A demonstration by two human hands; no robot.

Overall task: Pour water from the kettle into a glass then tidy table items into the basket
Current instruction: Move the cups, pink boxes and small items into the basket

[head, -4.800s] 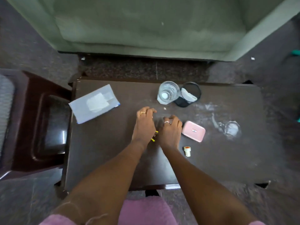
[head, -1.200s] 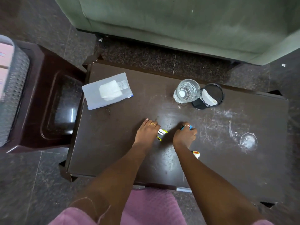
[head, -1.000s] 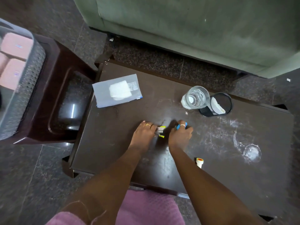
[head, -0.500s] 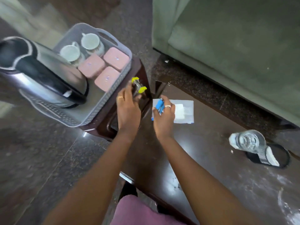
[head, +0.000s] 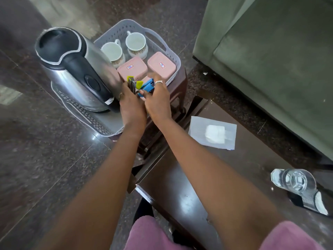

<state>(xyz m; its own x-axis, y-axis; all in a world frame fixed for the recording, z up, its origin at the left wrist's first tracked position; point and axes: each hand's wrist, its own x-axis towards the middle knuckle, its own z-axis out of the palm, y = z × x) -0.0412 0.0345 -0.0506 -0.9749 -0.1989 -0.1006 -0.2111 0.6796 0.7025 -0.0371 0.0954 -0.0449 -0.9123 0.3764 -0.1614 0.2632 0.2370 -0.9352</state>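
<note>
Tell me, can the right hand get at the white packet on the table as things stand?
Probably yes for reach: the white packet lies uncovered on the table, near the right hand, with nothing between them. But that hand grips a small blue item at the basket, so it must drop that first.

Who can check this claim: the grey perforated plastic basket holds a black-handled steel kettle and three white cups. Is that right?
Not quite: the head view shows two white cups, not three, in the grey perforated plastic basket with the black-handled steel kettle.
</note>
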